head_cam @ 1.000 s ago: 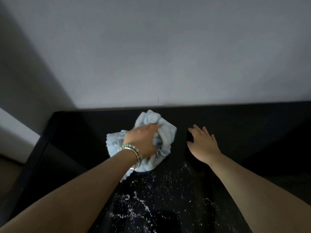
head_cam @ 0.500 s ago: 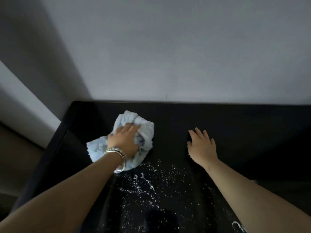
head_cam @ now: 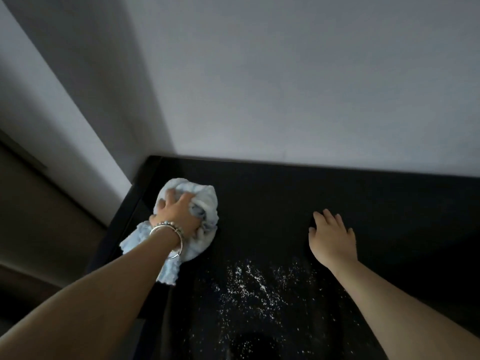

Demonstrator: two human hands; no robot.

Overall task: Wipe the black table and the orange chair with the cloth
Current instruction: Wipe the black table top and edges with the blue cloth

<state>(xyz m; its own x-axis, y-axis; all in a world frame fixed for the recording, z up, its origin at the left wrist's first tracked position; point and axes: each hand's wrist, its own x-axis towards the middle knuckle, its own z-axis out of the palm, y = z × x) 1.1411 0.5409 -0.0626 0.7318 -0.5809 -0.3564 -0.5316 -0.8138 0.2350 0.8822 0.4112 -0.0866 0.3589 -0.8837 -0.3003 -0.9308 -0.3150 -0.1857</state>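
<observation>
Gripping the bunched pale-blue terry cloth (head_cam: 193, 216) in our left hand (head_cam: 176, 216) | right hand (head_cam: 331, 236) flat on glossy black table (head_cam: 272, 193) | risk: pushing white crumbs (head_cam: 249, 284) off the edge.

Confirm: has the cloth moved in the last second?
Yes. The blue cloth in the left hand slid left toward the left edge of the black table, away from the right hand.

Single head-worn wide-angle view, forward and down, close over the black table (head_cam: 285, 198) toward the wall (head_cam: 285, 87)
</observation>
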